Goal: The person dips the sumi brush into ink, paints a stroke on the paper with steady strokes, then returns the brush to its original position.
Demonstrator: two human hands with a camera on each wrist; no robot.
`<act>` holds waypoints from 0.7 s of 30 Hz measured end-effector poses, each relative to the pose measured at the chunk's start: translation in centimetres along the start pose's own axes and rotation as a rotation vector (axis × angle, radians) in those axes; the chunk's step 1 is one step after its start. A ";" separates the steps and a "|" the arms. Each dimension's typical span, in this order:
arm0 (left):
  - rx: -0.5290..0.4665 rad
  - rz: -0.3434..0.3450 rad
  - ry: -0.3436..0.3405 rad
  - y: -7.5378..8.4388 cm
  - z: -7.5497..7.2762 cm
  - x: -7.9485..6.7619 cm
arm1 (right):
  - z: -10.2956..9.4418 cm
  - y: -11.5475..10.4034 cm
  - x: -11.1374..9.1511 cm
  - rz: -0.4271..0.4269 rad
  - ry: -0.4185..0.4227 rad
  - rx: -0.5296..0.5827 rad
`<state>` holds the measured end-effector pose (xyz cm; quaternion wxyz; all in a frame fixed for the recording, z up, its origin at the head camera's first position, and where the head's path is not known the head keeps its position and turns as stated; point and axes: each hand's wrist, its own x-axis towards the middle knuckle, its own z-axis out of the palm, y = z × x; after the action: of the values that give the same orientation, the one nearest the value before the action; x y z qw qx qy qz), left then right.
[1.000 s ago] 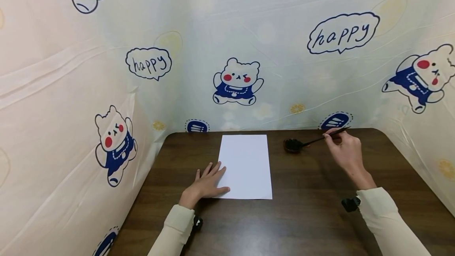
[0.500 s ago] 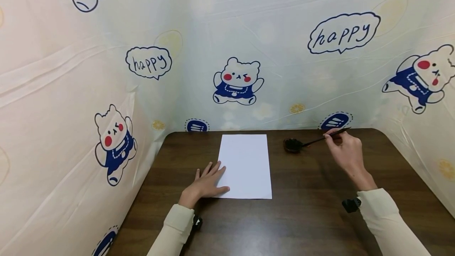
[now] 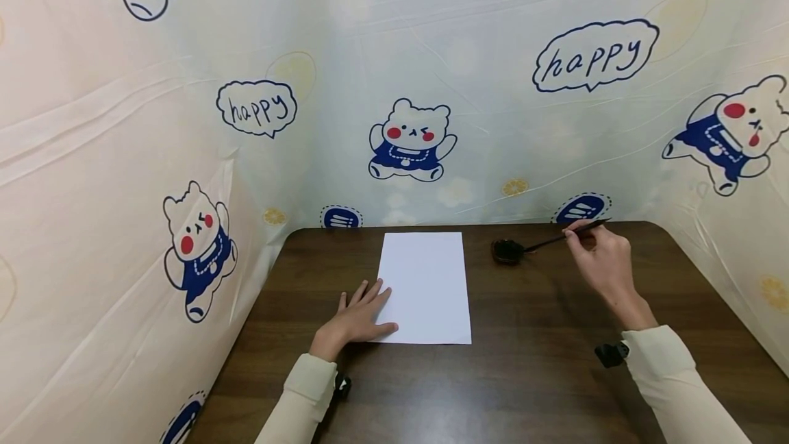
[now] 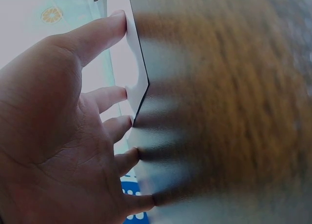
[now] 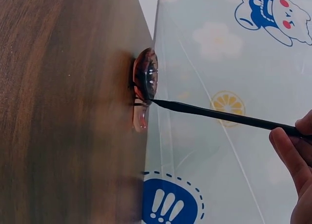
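A sheet of white paper (image 3: 425, 286) lies on the table. My left hand (image 3: 354, 321) rests at its left edge with fingers spread, thumb and fingertips on the paper and the wood beside it, as the left wrist view shows the hand (image 4: 73, 116). My right hand (image 3: 600, 259) pinches a thin black brush (image 3: 557, 240) near its upper end. The brush slants down leftward, and its dark pointed tip (image 5: 161, 104) is right at the rim of a small shallow reddish-brown dish (image 5: 146, 72). Dark, shiny liquid fills the dish (image 3: 507, 252) in the head view.
The brown wooden table (image 3: 431, 396) has rounded far corners. Pale cloth (image 3: 308, 156) printed with bears and words hangs around its back and sides. A small black device (image 3: 610, 355) is strapped at the right wrist, another (image 3: 342, 386) at the left.
My right hand has shifted very slightly to the right, with the brush's upper end following. The left hand, paper and dish stay where they were.
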<state>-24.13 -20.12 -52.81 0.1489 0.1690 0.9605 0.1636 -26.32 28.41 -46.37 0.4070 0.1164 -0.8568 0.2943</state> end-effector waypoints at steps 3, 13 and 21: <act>0.001 -0.003 -0.001 0.0 0.0 -0.1 | 0.0 -0.1 0.2 -0.010 0.008 -0.003; -0.002 -0.006 0.001 0.1 -0.2 -0.2 | 0.7 -0.9 0.3 0.002 0.012 0.046; -0.009 -0.006 0.005 0.2 -0.2 -0.3 | 1.3 -0.7 -0.4 0.044 0.024 0.088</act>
<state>-23.85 -20.11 -52.47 0.1479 0.1649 0.9606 0.1678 -26.56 27.08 -47.08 0.4053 0.1119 -0.8405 0.3418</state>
